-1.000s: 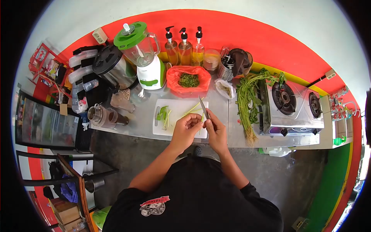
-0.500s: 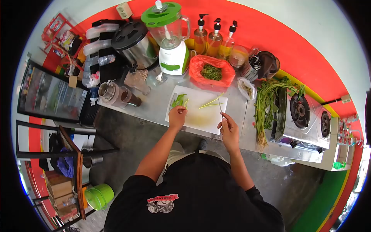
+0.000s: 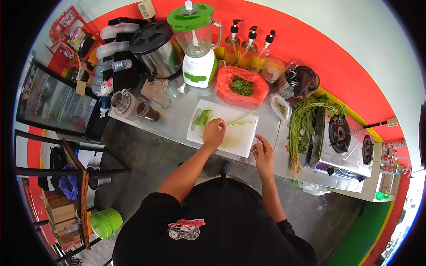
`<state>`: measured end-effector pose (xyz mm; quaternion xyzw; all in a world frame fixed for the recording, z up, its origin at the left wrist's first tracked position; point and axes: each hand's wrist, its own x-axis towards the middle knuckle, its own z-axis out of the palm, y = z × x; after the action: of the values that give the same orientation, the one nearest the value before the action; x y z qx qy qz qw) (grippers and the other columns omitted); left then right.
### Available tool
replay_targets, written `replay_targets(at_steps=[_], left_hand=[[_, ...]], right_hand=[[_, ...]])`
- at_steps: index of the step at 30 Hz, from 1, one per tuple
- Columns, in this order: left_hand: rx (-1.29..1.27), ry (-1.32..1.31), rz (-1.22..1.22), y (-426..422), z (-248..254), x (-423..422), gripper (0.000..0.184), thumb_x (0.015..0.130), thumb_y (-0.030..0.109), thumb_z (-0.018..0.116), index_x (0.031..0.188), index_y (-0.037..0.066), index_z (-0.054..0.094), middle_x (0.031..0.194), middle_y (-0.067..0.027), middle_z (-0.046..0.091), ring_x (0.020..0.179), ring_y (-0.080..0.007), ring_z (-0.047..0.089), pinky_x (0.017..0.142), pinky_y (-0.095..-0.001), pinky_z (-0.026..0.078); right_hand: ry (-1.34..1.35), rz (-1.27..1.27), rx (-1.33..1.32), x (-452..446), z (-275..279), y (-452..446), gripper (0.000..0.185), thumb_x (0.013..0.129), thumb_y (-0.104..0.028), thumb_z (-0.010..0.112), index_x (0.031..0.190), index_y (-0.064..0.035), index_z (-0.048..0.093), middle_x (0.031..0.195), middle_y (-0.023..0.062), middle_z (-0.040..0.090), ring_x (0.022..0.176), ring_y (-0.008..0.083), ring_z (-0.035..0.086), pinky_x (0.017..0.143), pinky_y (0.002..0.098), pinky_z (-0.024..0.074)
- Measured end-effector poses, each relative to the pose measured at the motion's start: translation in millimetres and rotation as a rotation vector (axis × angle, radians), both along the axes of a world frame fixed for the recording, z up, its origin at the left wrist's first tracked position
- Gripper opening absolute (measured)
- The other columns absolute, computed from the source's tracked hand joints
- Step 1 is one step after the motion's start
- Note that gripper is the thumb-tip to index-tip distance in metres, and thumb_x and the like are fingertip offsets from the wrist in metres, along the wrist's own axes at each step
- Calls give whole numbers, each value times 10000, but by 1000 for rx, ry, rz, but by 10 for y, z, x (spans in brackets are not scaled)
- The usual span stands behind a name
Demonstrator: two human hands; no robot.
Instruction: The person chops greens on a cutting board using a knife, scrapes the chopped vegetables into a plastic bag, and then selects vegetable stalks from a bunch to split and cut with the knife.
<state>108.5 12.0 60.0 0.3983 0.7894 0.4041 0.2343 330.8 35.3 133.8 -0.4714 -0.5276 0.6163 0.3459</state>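
My left hand (image 3: 214, 133) is over the middle of a white cutting board (image 3: 230, 141), its fingers pinched at the left ends of thin green stems (image 3: 242, 120). Those stems stretch rightward from the fingertips. Beside this hand, on the board's left part, lie cut green leaves (image 3: 203, 117). My right hand (image 3: 263, 153) is closed at the board's right edge, around what looks like a thin knife (image 3: 256, 129). The knife points away from me and is nearly edge-on; its handle is hidden in the fingers.
Behind the board stands a red plastic bag (image 3: 226, 95) of chopped greens, with a blender (image 3: 198, 71) and pump bottles (image 3: 247, 51) nearby. Glass jars (image 3: 148, 111) are at left. A long bunch of leafy stems (image 3: 299, 131) lies right, against a gas stove (image 3: 339, 146).
My left hand has moved right, from the leaves to the ends of the stems. The knife in my right hand has tipped lower, and the whole view has shifted slightly.
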Motion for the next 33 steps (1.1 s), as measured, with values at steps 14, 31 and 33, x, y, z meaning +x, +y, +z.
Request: replay_targets(at_steps=[14, 31, 33], left_hand=[[-161, 360, -234, 563, -96, 203, 127, 892, 176, 675, 986, 91, 689, 974, -101, 684, 1002, -313, 641, 831, -451, 553], [163, -599, -196, 204, 1279, 341, 224, 977, 140, 660, 1150, -1, 647, 961, -51, 678, 880, -128, 645, 762, -291, 536], [256, -810, -167, 104, 1490, 355, 257, 989, 132, 646, 1201, -13, 636, 987, -28, 670, 897, -105, 640, 779, -269, 537]], right_hand=[[22, -191, 33, 438, 130, -30, 340, 1074, -209, 491, 1311, 12, 593, 757, 11, 591, 599, 27, 379, 535, 202, 305], [41, 92, 93, 93, 401, -28, 397, 1034, -167, 550, 1403, -23, 562, 778, 5, 599, 704, 59, 501, 642, 233, 407], [86, 146, 134, 39, 520, -79, 416, 1037, -153, 534, 1438, -43, 533, 784, 2, 594, 711, 54, 494, 647, 229, 409]])
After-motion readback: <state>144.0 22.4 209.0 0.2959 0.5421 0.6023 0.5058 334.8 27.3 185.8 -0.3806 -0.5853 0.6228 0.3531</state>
